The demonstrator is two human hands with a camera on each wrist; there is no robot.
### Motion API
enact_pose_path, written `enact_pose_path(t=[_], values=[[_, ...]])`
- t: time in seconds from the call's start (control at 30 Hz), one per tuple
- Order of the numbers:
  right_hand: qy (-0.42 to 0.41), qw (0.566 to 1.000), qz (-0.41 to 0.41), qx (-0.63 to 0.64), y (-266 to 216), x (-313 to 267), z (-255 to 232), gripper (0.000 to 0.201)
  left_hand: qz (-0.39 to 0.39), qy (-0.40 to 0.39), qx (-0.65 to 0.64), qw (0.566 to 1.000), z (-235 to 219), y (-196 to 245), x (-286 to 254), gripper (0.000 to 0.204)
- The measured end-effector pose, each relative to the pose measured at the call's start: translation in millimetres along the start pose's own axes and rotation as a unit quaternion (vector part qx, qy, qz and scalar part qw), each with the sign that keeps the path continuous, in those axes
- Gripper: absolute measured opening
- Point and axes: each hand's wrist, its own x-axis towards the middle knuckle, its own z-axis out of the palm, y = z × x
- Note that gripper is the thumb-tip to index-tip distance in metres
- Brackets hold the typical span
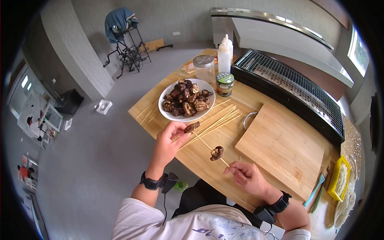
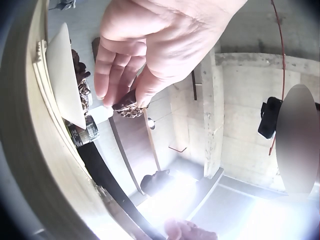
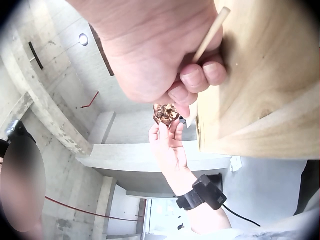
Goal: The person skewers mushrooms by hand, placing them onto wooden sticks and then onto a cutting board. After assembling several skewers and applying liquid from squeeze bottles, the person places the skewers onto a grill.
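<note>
In the head view the left hand (image 1: 169, 141) pinches a dark dried mushroom (image 1: 192, 127) at the far end of a thin wooden skewer (image 1: 203, 141). Lower on that skewer sits a second mushroom (image 1: 217, 153). The right hand (image 1: 252, 179) grips the skewer's near end, which sticks out past the curled fingers in the right wrist view. Thumb and fingers of the left hand (image 2: 145, 45) hold the mushroom (image 2: 130, 106) in the left wrist view. Beyond the left hand stands a white plate (image 1: 165, 116) heaped with mushrooms (image 1: 187, 96), with loose skewers (image 1: 218, 120) beside it.
A wooden board (image 1: 280, 148) lies right of the skewers, with a black grill (image 1: 288, 92) behind it. A jar (image 1: 204, 69), a green-labelled can (image 1: 225, 84) and squeeze bottles (image 1: 224, 56) stand behind the plate. At the right are a yellow tray (image 1: 331, 188) and a blue-handled tool (image 1: 315, 190).
</note>
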Motion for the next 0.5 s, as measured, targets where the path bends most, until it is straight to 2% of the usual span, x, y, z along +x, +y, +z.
enact_pose_path(t=[0.03, 0.07, 0.17, 0.4, 0.5], values=[[0.002, 1.000, 0.000, -0.005, 0, 0, 0, 0.023, 0.033, 0.021, 0.085, 0.996, 0, 2, -1, 0.019], [0.002, 1.000, 0.000, -0.005, 0, 0, 0, 0.023, 0.033, 0.022, 0.085, 0.996, 2, 5, -3, 0.019], [0.006, 1.000, -0.005, -0.009, 1, 0, 1, 0.022, 0.087, 0.026, 0.207, 0.974, 9, 16, -7, 0.021], [0.002, 1.000, -0.010, -0.008, 2, 0, 0, 0.023, 0.150, 0.025, 0.264, 0.953, 23, 14, -15, 0.023], [0.004, 1.000, -0.008, -0.006, 4, 0, 1, 0.023, 0.137, 0.021, 0.258, 0.956, 27, 14, -17, 0.023]])
